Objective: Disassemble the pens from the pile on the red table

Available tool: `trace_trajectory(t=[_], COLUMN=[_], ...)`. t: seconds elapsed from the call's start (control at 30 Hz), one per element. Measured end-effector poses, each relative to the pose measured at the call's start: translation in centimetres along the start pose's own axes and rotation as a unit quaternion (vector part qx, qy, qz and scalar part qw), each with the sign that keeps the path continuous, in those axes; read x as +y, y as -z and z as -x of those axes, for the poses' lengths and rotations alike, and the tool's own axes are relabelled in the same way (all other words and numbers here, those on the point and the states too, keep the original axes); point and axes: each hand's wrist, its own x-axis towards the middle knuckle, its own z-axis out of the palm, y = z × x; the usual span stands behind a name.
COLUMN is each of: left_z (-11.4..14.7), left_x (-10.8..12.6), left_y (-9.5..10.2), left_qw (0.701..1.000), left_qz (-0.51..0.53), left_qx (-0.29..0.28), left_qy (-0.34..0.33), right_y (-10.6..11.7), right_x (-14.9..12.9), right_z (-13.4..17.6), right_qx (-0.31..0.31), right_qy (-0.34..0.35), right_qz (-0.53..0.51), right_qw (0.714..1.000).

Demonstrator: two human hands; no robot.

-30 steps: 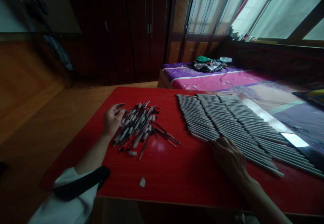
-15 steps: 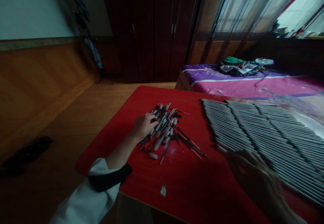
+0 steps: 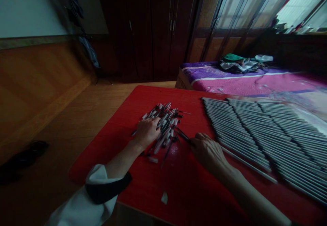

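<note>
A loose heap of thin pen-like sticks (image 3: 165,119), dark and pale with whitish cap-like bits, lies on a red table (image 3: 194,188). My left hand (image 3: 147,132) rests on the heap's left side, fingers curled inward; what they grip, if anything, is hidden. To the right of the heap, my right hand (image 3: 208,151) is closed around the near ends of a few thin dark sticks (image 3: 182,134). Beside that hand are rows of grey pen-like rods (image 3: 236,130) with black ends, laid side by side. One single grey rod (image 3: 251,163) lies along their near left edge.
A small whitish scrap (image 3: 164,198) lies near the table's front edge. Beyond the table stands a bed (image 3: 230,83) with purple and pink covers and a pile of clothes (image 3: 241,64). Dark wardrobes (image 3: 160,31) line the back, and dark items (image 3: 24,156) lie on the floor at left.
My right hand has moved left from the rod rows to the heap and closed on dark sticks; a single rod now lies beside the rows. My left hand has shifted slightly nearer.
</note>
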Motion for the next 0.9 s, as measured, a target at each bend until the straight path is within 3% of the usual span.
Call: trace_trajectory(t=[0.33,0.5,0.6,0.73,0.8,0.9], left_z=[0.0,-0.1,-0.2,-0.8,-1.3,-1.9], left_x=[0.5,0.3,1.0,3.5,4.9,6.2], left_y=[-0.1,0.4,1.1,1.7,1.5,0.6], left_qw=[0.999,0.981,0.912,0.756,0.722,0.700], left_qz=[-0.001,0.160,0.385,0.628,0.668,0.698], left_qx=[-0.029,-0.041,-0.073,-0.135,-0.127,-0.074], left_qy=[0.019,0.103,0.125,0.121,0.123,0.130], right_y=[0.2,0.0,-0.4,-0.7,-0.8,-1.0], right_x=[-0.4,-0.3,0.0,0.4,0.5,0.7], right_z=[-0.4,-0.4,-0.3,-0.1,0.0,0.0], right_qx=[-0.023,-0.029,-0.012,0.011,0.021,0.046], right_qy=[-0.025,-0.045,-0.054,-0.055,-0.054,-0.048], right_qz=[-0.001,-0.025,-0.055,-0.090,-0.095,-0.122], right_qw=[0.999,0.998,0.997,0.994,0.994,0.990])
